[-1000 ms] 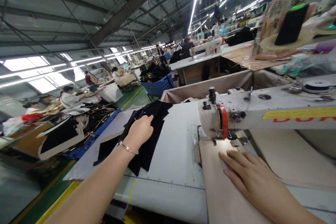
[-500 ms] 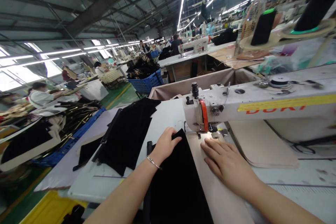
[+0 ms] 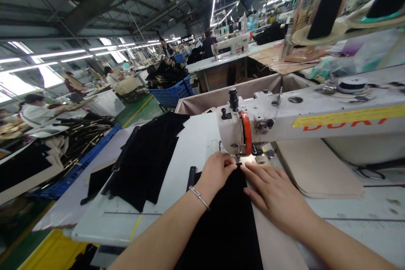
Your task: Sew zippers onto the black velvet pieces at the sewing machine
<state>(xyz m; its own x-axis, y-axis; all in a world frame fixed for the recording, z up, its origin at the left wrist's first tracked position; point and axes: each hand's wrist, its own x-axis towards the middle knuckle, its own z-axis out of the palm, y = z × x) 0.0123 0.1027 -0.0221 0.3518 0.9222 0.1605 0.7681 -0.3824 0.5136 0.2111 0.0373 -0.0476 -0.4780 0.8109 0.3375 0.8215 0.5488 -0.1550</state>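
Observation:
My left hand [image 3: 218, 173] pinches the far end of a black fabric panel [image 3: 228, 223], close to the needle area of a white sewing machine [image 3: 230, 130]. Thumb and fingers are closed on the cloth. Beneath and to the right of the black panel lies a beige fabric piece [image 3: 274, 240]. My right hand [image 3: 272, 190] rests flat on the beige piece, fingers stretched out, its fingertips at the black panel's edge beside the presser foot. The machine's lamp lights that spot. A dark strip [image 3: 191, 179] shows left of my left wrist.
Black fabric pieces [image 3: 148, 152] are piled on the table's left. Stacked beige panels [image 3: 319, 168] and scissors [image 3: 370, 173] lie under the machine arm. Black thread cones [image 3: 327, 12] stand at right. Blue crates [image 3: 172, 93] and a yellow bin [image 3: 53, 251] are beyond the table. Co-workers sit further off.
My left hand has moved right and slightly forward, bringing the black panel's far end over the beige piece to the presser foot. My right hand has stayed nearly in place.

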